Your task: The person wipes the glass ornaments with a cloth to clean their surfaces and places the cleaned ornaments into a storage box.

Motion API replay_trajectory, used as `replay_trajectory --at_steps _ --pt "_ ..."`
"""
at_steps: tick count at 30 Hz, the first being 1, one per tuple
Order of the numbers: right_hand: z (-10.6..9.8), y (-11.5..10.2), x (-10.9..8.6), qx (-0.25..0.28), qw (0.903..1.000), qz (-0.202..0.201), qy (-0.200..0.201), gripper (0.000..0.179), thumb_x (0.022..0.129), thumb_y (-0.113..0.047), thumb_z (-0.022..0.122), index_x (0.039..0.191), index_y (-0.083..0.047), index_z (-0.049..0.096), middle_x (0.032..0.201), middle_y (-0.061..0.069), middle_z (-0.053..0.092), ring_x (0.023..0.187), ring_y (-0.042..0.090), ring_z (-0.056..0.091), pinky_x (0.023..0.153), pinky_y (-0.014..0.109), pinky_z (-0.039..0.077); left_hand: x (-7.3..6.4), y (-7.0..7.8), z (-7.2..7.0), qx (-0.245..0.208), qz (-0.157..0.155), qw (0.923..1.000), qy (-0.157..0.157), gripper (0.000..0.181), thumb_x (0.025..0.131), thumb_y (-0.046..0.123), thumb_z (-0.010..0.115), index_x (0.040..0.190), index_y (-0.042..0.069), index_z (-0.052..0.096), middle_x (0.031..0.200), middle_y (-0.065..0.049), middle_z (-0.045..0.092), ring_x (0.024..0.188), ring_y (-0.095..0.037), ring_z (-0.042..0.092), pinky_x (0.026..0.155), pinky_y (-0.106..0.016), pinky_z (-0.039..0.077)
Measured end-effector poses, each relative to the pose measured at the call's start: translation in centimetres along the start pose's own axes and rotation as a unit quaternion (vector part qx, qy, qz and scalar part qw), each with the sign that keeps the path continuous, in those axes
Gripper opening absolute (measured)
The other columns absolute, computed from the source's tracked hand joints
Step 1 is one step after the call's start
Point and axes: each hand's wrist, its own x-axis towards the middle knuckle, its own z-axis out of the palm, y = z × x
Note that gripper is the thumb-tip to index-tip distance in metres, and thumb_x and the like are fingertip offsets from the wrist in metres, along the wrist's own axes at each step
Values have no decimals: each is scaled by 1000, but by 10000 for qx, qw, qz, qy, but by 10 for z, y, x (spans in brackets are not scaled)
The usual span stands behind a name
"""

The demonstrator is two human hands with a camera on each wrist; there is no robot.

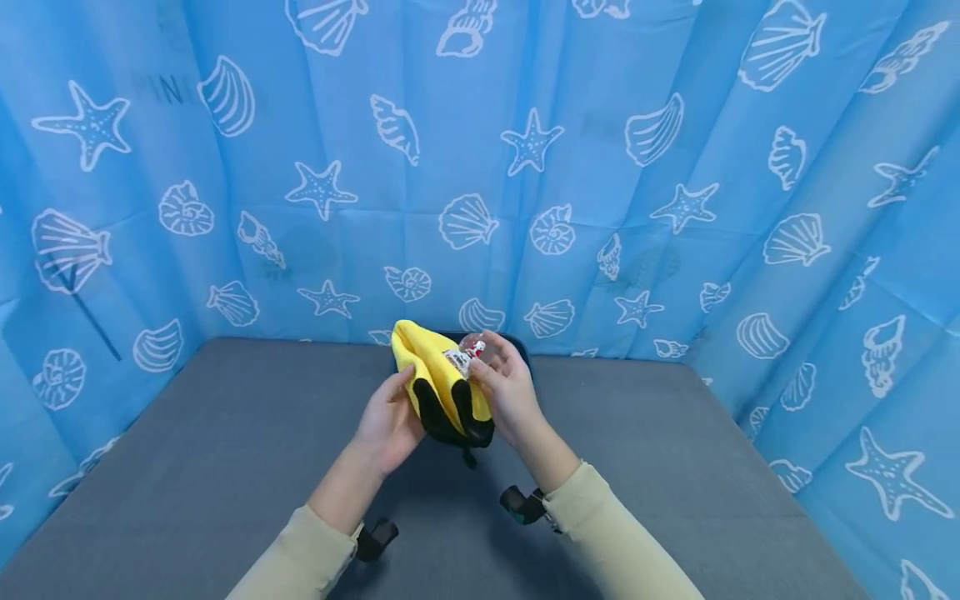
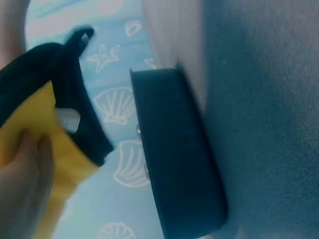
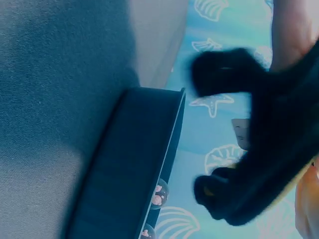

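A soft yellow-and-black plush piece (image 1: 435,367) is held up in front of the dark tray, its yellow end up and its black end down. My left hand (image 1: 390,425) grips its left side, the fingers pressed into the yellow cloth (image 2: 65,159). Close by its right side, my right hand (image 1: 512,392) pinches a small clear ball (image 1: 472,343) with red and white inside between thumb and forefinger. A white printed tag (image 1: 456,359) shows on the plush beside the ball. In the right wrist view, the plush's black underside (image 3: 269,149) hides most of that hand.
Behind the hands, a dark shallow tray (image 3: 129,149) stands on the grey tabletop (image 1: 262,450). Clear balls (image 3: 158,194) with pink bits inside show at its rim. A blue curtain (image 1: 480,167) with white shell prints closes off the back and sides. Black cameras (image 1: 522,505) hang at both wrists.
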Motion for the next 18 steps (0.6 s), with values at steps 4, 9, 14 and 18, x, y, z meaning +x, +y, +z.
replay_trajectory --at_steps 4,9,14,18 --pt "5 2 2 135 9997 41 -216 52 98 0 50 145 3 28 133 23 43 102 16 54 87 23 49 6 -7 -2 332 264 9991 60 46 104 38 40 142 14 30 124 3 49 110 -7 54 95 -23 45" --pt "13 9 3 181 9994 182 -214 52 98 -6 54 143 1 30 134 22 46 108 22 55 98 32 47 11 -18 -1 633 810 9942 326 54 98 43 44 140 10 33 118 4 52 106 -4 53 95 -20 42" --pt "18 10 6 448 9984 353 -19 47 99 -9 55 140 -1 34 134 19 47 113 24 52 103 37 43 16 -25 0 541 1369 9859 797 19 107 16 35 124 10 43 109 3 53 97 -5 55 86 -19 45" --pt "17 6 8 516 9979 392 -25 45 100 -7 51 141 0 34 135 19 45 110 21 51 96 30 45 19 -23 -1 404 1361 9839 1087 19 106 9 35 123 9 42 109 2 51 96 -6 55 85 -20 46"
